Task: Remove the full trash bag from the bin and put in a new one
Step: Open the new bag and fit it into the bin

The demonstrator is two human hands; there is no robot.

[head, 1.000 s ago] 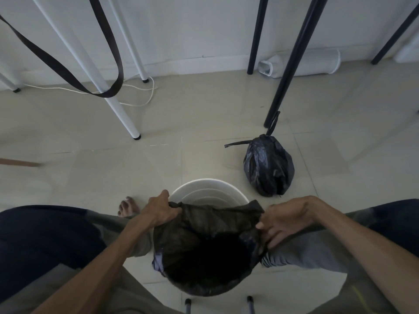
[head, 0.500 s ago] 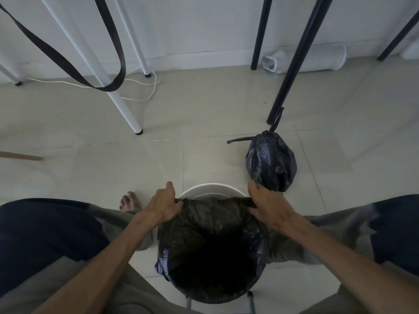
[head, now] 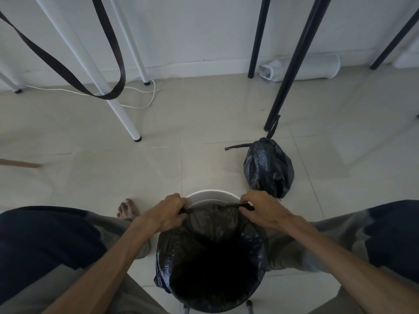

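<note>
A white round bin [head: 212,195] stands between my knees, only its far rim showing. A new black trash bag [head: 210,250] lines it, its mouth spread wide over the near and side rim. My left hand [head: 167,211] pinches the bag's edge at the far left of the rim. At the far right of the rim my right hand [head: 260,209] grips the same edge, the plastic stretched taut between both hands. The full black bag [head: 268,168], tied shut, sits on the floor just beyond and to the right of the bin.
A white table leg [head: 120,114] and a black leg [head: 292,64] stand on the tiled floor ahead. A dark strap [head: 68,71] hangs at upper left, a white cable [head: 145,103] lies by the wall. My bare foot [head: 127,208] is left of the bin.
My right hand has slid from the bin's right side round to the far rim, pulling the bag's edge along. The left hand crept slightly forward too; less white rim shows.
</note>
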